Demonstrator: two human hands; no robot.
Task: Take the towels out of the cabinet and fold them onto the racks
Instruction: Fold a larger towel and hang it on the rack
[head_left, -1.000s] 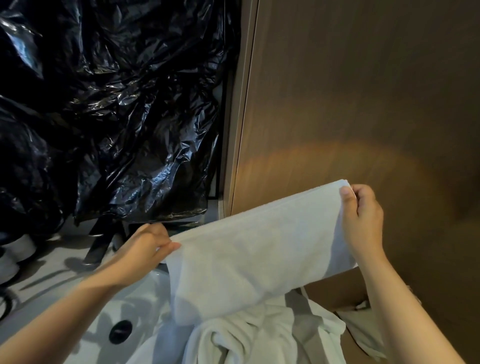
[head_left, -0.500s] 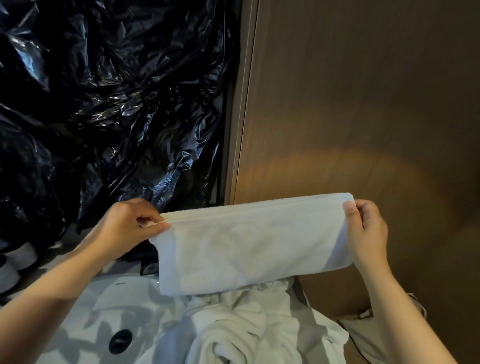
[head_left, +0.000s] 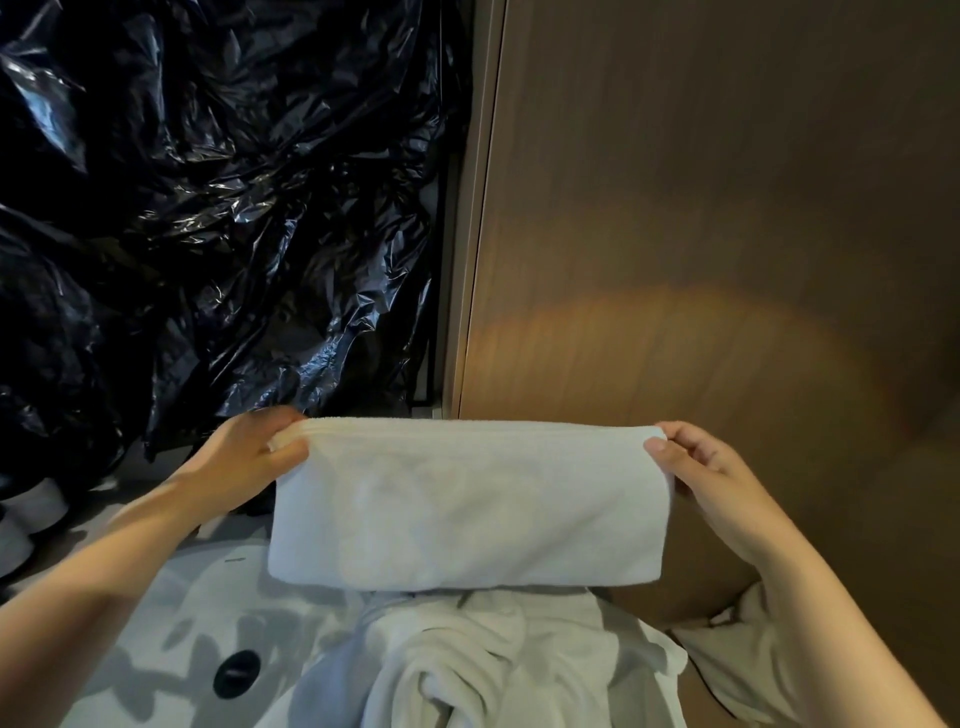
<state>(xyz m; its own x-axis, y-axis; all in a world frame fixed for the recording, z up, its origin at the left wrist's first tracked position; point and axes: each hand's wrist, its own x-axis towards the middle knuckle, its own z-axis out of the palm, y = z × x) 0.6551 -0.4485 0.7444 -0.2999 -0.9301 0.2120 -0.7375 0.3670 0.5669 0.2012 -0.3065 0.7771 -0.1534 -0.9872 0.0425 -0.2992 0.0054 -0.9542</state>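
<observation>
A white folded towel (head_left: 467, 504) hangs level in front of me, stretched between both hands. My left hand (head_left: 244, 457) pinches its upper left corner and my right hand (head_left: 701, 467) pinches its upper right corner. Below it lies a heap of crumpled white towels (head_left: 483, 660). No rack is in view.
Black plastic sheeting (head_left: 218, 208) fills the left half. A brown wooden panel (head_left: 727, 208) rises on the right. A white surface with a round black drain (head_left: 236, 673) sits at the lower left. More white cloth (head_left: 727, 654) lies at the lower right.
The towel was slanted, right end high; my left hand has risen and the towel now hangs level, folded shorter, with both hands farther apart.
</observation>
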